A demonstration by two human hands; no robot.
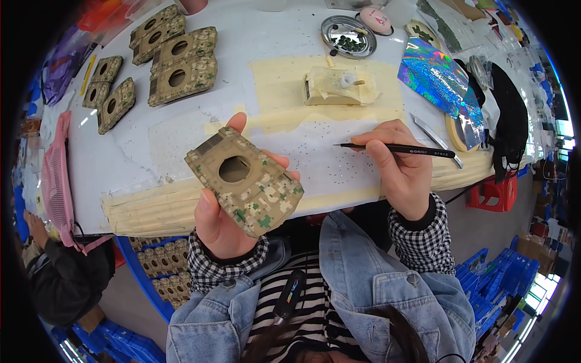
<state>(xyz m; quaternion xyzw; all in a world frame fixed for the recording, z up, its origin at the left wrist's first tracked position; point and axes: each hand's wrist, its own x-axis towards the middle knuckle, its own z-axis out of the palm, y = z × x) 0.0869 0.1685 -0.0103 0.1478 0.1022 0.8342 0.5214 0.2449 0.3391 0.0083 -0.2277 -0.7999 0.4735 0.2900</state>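
My left hand [215, 224] holds a camouflage model tank hull [260, 190] tilted above the table's near edge. Its tan top carries green and cream blocks and one round hole. In my right hand [404, 175] is a slim black pointed tool [420, 150], gripped like a pen. Its fine tip points left, apart from the hull; the frame does not show whether it is tweezers or a brush. Below the tip lies a white sheet [321, 172] scattered with tiny dark specks, too small to name.
More camouflage hulls [181, 78] stand at the far left. A tape-covered block [327, 94] holds a small white cup. Behind it sits a round dish [348, 37] of dark green bits. At right lie a metal blade-like tool [436, 139] and shiny holographic film [433, 75].
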